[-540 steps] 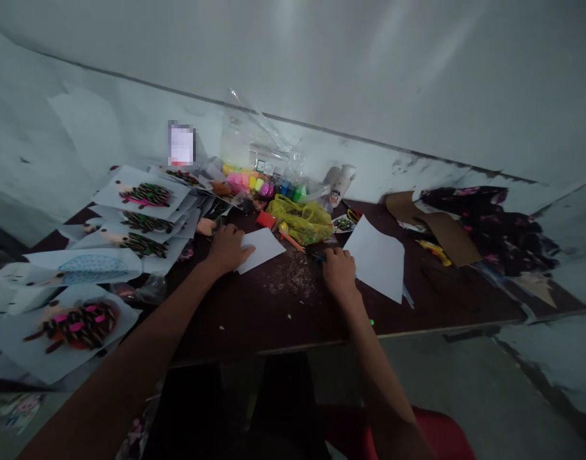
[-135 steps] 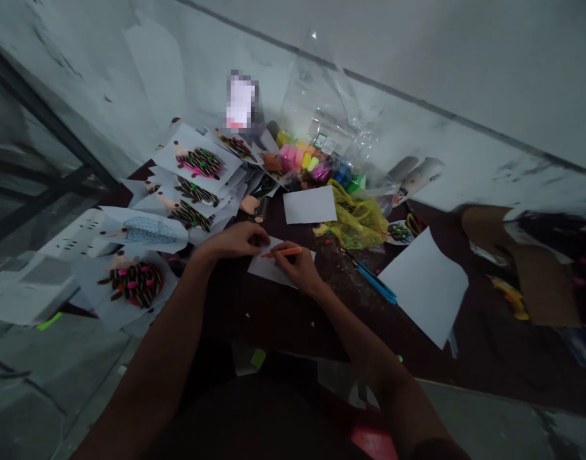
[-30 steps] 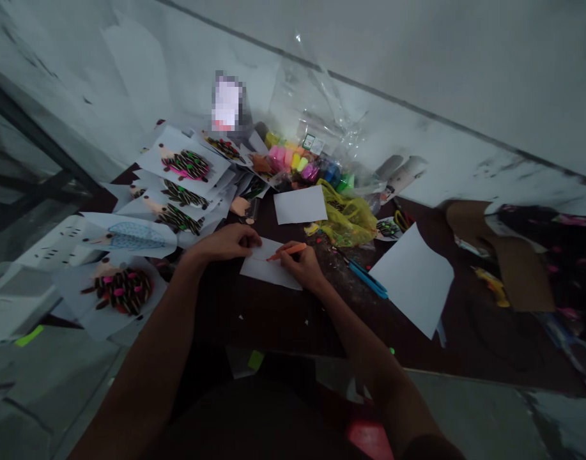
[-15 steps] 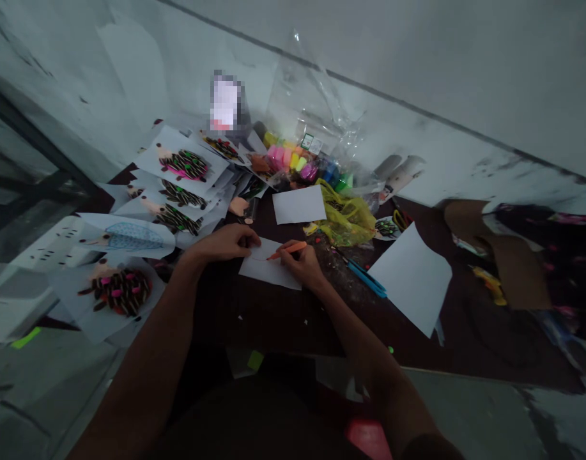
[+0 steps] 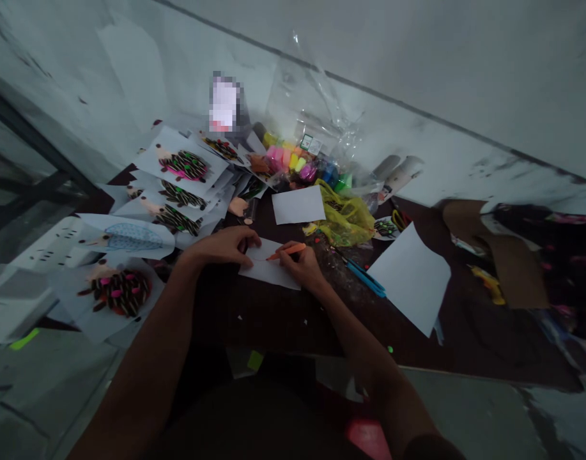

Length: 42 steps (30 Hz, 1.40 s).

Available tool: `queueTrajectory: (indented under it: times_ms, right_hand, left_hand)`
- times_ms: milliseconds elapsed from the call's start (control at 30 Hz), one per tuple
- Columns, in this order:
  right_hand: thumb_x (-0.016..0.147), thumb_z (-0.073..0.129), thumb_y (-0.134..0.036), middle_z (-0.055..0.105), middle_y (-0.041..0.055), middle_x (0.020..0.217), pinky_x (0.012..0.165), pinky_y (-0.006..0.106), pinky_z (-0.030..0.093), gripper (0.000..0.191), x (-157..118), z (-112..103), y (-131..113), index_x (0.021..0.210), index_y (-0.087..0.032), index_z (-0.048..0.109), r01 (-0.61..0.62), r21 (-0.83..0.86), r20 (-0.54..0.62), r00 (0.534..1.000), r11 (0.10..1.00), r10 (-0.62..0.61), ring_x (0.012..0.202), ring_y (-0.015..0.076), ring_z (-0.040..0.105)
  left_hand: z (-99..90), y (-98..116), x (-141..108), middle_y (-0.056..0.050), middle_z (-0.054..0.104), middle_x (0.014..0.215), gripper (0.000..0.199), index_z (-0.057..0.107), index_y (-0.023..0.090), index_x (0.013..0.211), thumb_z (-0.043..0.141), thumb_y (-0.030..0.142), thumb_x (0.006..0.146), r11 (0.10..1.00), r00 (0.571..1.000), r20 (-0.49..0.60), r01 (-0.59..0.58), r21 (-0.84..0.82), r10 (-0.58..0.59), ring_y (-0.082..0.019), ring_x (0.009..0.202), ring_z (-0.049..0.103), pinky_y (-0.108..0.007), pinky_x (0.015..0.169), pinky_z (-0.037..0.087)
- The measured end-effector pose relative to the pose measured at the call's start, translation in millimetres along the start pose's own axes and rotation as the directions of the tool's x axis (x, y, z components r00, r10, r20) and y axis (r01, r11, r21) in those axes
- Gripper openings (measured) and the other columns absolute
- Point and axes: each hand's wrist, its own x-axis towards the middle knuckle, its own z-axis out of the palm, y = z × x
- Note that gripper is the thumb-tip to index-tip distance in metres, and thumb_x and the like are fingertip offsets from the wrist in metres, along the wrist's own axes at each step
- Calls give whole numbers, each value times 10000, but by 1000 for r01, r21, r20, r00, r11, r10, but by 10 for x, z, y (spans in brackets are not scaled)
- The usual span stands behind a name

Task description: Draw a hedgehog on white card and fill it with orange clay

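A small sheet of white paper [image 5: 269,273] lies on the dark table in front of me, a faint curved line drawn on it. My right hand [image 5: 303,264] is closed around an orange pen [image 5: 296,248], whose tip touches the paper beside that line. At the paper's left edge rests my left hand [image 5: 231,245], open, its thumb apart from the bent fingers and pressing on the sheet. Just beyond is another blank white card [image 5: 300,205]. To the right of my right hand lies a blue-handled tool [image 5: 367,278], perhaps a cutter.
Papers with seed-covered hedgehog pictures [image 5: 182,166] pile up at left, by a white case [image 5: 43,249]. A clear bag of colourful clay [image 5: 307,156] and a yellow net bag [image 5: 350,220] stand at the back. A larger white sheet [image 5: 412,278] and cardboard [image 5: 520,271] lie right.
My left thumb has moved down onto the paper, away from the fingers. The pen stays at nearly the same spot in my right hand.
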Motion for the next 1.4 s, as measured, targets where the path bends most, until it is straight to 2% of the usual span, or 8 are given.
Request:
queueTrajectory:
  times_ms: [333, 500, 733, 1000, 1400]
  right_hand:
    - [835, 630, -355, 665, 9, 654, 566, 233, 436, 200, 4, 5, 5, 826, -176, 720, -30, 34, 0, 1000, 999, 30, 602, 134, 607]
    - [833, 631, -338, 668, 7, 660, 568, 232, 440, 183, 11, -1, -13, 814, -179, 720, -35, 58, 8, 999, 998, 35, 606, 135, 618]
    - [847, 638, -283, 691, 24, 712, 617, 234, 461, 165, 9, -8, -16, 765, -173, 731, -10, 59, 2, 1000, 998, 10, 659, 132, 634]
    - [849, 622, -259, 712, 32, 742, 644, 241, 477, 195, 0, -20, -69, 709, -183, 733, 18, 34, 6, 1000, 999, -18, 680, 135, 642]
    - [828, 624, -318, 670, 6, 656, 581, 227, 458, 173, 12, 1, -30, 765, -182, 710, -53, 74, -19, 998, 996, 54, 615, 129, 619]
  left_hand:
    - [6, 52, -4, -36, 641, 1020, 495, 632, 205, 1103, 680, 284, 617, 995, 1000, 4, 7, 95, -8, -212, 848, 589, -286, 713, 459]
    - [47, 126, -21, -58, 637, 1067, 492, 633, 194, 1112, 667, 242, 624, 984, 1000, -15, 9, 176, -7, -246, 951, 599, -313, 820, 467]
    - [169, 173, 15, -98, 621, 1170, 488, 655, 172, 1106, 720, 300, 639, 980, 992, -102, -51, 193, 72, -291, 1123, 577, -344, 972, 438]
    - [175, 139, 4, -108, 629, 1195, 506, 632, 174, 1144, 733, 317, 669, 985, 992, -100, -58, 160, 75, -303, 1165, 566, -375, 1004, 427]
    - [188, 113, 8, -105, 613, 1196, 517, 640, 184, 1174, 736, 303, 681, 984, 993, -93, -50, 169, 67, -304, 1164, 563, -369, 989, 426]
